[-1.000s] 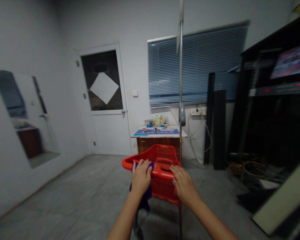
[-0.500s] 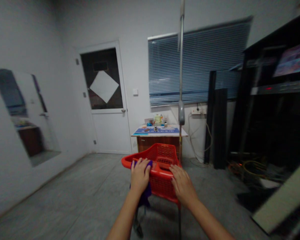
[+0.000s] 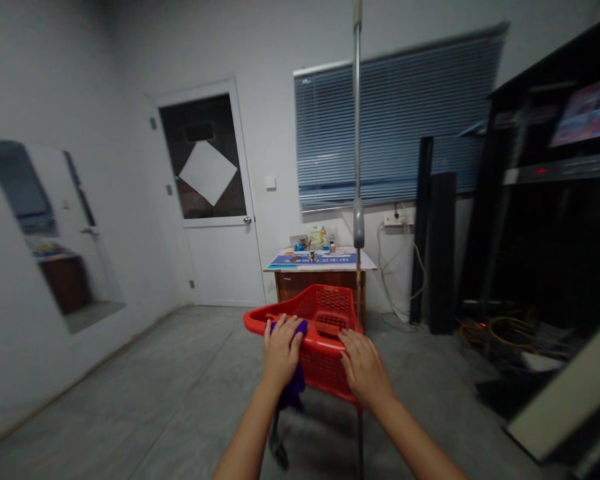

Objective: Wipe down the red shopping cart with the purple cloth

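A red plastic shopping cart (image 3: 325, 380) with a mesh basket stands right in front of me. My left hand (image 3: 283, 353) curls over its near rim, left of the middle, with a purple cloth (image 3: 295, 390) caught under the fingers and hanging down outside the basket. My right hand (image 3: 365, 367) is bent over the same rim further right, fingertips at the slot behind it. Behind the basket's right side rises a thin metal pole (image 3: 357, 133) with a grey grip; its lower end is hidden. One caster shows below the cloth.
Ahead, a small desk (image 3: 320, 260) with several items stands against the wall, under a window blind (image 3: 395, 133). A white door (image 3: 220, 260) is to its left, a mirror (image 3: 55, 233) further left. Dark panels (image 3: 443, 253), cables (image 3: 510, 333) and a rack (image 3: 560, 177) line the right.
The pole has shifted slightly left against the blind. Both hands keep their places on the cart's rim, and the cloth remains under my left hand.
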The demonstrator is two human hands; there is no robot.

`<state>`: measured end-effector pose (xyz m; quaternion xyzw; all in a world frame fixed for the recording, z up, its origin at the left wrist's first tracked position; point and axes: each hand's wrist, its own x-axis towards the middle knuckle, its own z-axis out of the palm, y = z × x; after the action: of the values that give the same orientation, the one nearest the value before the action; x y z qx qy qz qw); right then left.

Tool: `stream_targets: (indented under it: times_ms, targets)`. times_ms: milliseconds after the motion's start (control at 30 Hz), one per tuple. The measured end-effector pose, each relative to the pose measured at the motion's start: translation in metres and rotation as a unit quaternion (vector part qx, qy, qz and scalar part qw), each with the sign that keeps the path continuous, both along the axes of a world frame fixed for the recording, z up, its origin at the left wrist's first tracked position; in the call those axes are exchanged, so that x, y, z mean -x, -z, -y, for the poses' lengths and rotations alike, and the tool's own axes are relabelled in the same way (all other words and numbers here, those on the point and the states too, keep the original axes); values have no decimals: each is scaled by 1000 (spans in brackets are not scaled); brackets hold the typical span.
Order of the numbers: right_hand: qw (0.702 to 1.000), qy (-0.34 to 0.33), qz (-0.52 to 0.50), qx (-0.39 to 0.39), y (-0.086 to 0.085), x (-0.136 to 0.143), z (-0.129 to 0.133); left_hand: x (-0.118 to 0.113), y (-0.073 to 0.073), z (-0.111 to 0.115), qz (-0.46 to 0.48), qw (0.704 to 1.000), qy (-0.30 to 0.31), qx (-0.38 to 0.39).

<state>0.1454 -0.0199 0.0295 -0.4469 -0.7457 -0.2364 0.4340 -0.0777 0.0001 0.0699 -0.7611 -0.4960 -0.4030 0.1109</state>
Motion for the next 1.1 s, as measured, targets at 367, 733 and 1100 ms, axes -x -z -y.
stream_targets:
  times_ms: [367, 733, 1100]
  targets:
    - [999, 15, -29, -12, 3, 7, 11, -3, -3, -1, 28, 999, 26, 22]
    - [1000, 15, -24, 2, 2, 8, 6, -39, -1, 12, -42, 997, 70, 18]
    - [998, 14, -64, -8, 5, 17, 2, -30, 0, -3, 12, 999, 28, 32]
